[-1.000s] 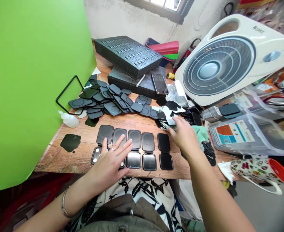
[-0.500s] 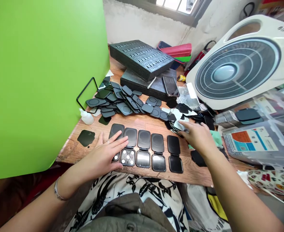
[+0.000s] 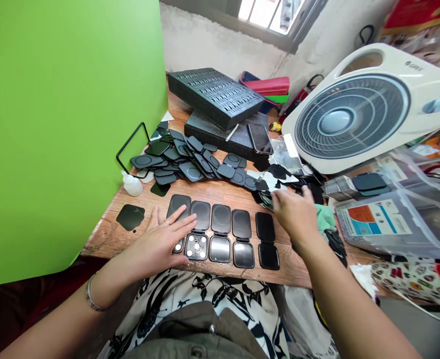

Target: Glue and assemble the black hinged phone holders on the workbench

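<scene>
Several black hinged folding pads (image 3: pixel 220 218) lie unfolded in a row along the table's front edge. My left hand (image 3: pixel 164 235) rests on the two leftmost ones, fingers stretched out and spread. In the lower half of the second pad (image 3: pixel 196 247), white round dots show; its neighbours have shiny dark lower squares. My right hand (image 3: pixel 295 212) is at the near side of a pile of black and white cut sheets (image 3: pixel 270 180), right of the row. Its fingers are curled down and closed, and whatever is between the fingertips is hidden.
A heap of dark folding pads (image 3: pixel 190 158) lies behind the row. A small white bottle (image 3: pixel 132 184) and a dark sheet (image 3: pixel 130 218) are at left, beside a green panel (image 3: pixel 70 129). Black foam trays (image 3: pixel 216 94), a fan (image 3: pixel 339 119) and a clear plastic box (image 3: pixel 384 219) stand around.
My right hand has turned and drawn its fingers together at the sheet pile, where they were more extended before. My left hand stays on the pads. The camera view has shifted slightly.
</scene>
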`<state>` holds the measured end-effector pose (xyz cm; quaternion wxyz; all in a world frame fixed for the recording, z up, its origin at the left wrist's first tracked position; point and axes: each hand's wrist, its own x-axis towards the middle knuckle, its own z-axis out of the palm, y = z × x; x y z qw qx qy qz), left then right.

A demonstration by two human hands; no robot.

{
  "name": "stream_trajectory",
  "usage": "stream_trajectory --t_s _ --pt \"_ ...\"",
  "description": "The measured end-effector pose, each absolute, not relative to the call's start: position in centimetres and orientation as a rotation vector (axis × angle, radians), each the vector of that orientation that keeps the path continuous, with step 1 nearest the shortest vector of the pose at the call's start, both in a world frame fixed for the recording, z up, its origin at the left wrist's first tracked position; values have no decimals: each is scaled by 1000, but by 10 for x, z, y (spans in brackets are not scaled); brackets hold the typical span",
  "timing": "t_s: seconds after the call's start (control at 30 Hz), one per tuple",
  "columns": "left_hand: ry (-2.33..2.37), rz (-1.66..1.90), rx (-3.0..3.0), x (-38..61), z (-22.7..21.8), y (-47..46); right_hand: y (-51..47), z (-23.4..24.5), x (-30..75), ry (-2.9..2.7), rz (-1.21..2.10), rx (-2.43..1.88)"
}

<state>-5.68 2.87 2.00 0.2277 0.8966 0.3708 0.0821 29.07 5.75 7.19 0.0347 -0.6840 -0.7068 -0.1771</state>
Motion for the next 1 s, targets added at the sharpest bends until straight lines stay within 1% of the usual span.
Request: stream_trajectory --t_s 0.03,0.1,0.13,0.23,0.27,0.3,0.37,0.53,0.8,1.0 --pt "1028 223 2461 -56 21 28 51 77 284 -2063 -495 -2079" --pt "1032 216 2441 -55 22 27 33 83 263 -1792 -226 -2036" --pt "1032 211 2431 -55 23 27 23 82 249 -1665 37 -1999" --pt "1046 194 2408 -55 24 26 -7 68 198 -1275 1203 -1822" --pt "1051 195 2404 -55 24 26 -14 60 182 -1121 1473 -1750" --pt "1054 196 2401 -55 24 26 -20 53 169 -1011 1619 -1703" --pt "1055 201 2396 -55 23 25 -25 40 149 -913 1678 -1644" --pt "1109 218 2369 -53 23 21 -25 25 141 -859 1635 -1627" --pt "1114 223 2335 -52 24 21 -19 22 142 -962 1642 -1710" --pt "1112 253 2354 -51 24 21 -15 25 140 -1065 1579 -1733"
